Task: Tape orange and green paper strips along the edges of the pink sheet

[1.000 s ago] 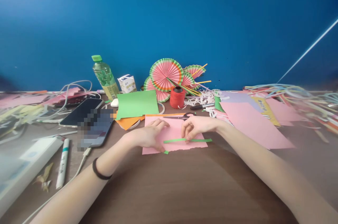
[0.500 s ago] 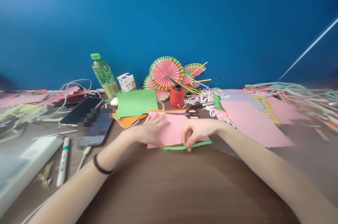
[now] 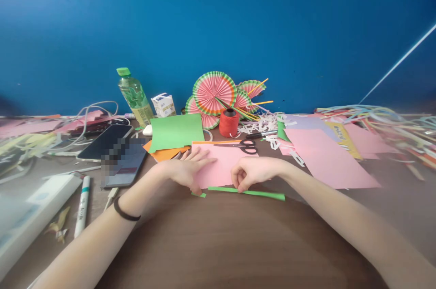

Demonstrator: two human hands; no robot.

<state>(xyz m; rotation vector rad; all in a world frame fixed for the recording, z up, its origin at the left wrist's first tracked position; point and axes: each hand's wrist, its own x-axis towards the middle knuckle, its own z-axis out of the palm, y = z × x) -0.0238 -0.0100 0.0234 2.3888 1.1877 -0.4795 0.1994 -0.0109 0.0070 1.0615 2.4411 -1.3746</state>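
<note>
A pink sheet of paper (image 3: 225,164) with an orange strip along its far edge lies before me. My left hand (image 3: 186,168) rests on its left part, fingers spread. By that thumb is a short green paper piece (image 3: 199,194), apart from the longer green paper strip (image 3: 260,193). My right hand (image 3: 255,172) is closed in a pinch on this long strip near the sheet's front edge, its other fingers curled. Black-handled scissors (image 3: 247,144) lie on the sheet's far side, apart from both hands.
Behind the sheet stand a red thread spool (image 3: 228,123) and pleated paper fans (image 3: 214,93). A green sheet (image 3: 177,132), a bottle (image 3: 135,98) and phones (image 3: 106,141) are to the left. More pink paper (image 3: 329,157) lies right. A marker (image 3: 81,207) is at front left.
A short green piece now shows by my left thumb, with a gap to the long strip. The strip's right end has shifted right and nearer to me. My right hand has moved slightly left.
</note>
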